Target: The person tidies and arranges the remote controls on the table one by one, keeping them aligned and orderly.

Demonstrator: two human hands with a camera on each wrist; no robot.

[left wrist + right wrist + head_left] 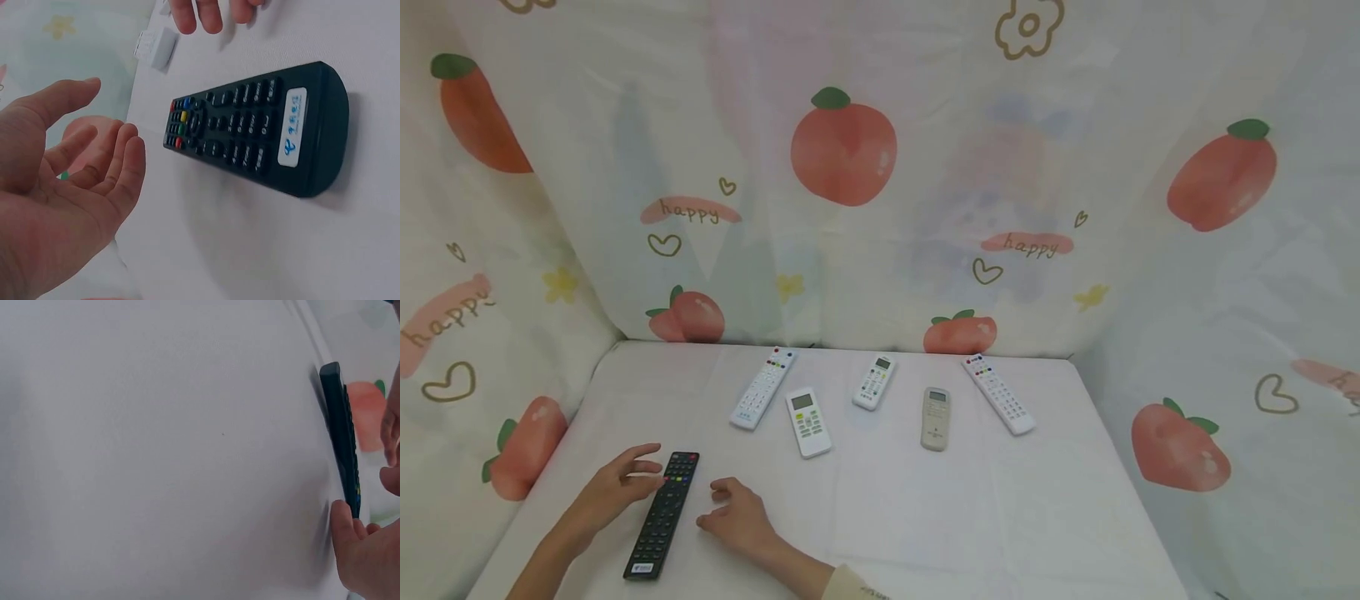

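A long black remote control (pixel 661 517) with a white label at its near end lies slanted on the table, buttons up. To its left and over its upper part is my left hand (pixel 617 489), fingers loosely bent and thumb apart from them. In the left wrist view that hand (pixel 81 175) holds nothing, with a gap between it and the black remote (pixel 244 128). My right hand (pixel 737 517) is on the remote's other side, its fingers relaxed and pointing toward it, nothing in its grasp. The right wrist view shows the remote (pixel 340 434) edge-on beyond the right fingers.
Farther back on the white table (pixel 880 517) lie two long white remotes (pixel 763 389) (pixel 997 394), two shorter white remotes (pixel 809 423) (pixel 874 382) and a beige remote (pixel 936 419). Fruit-printed curtains (pixel 880 275) enclose the table at the back and sides.
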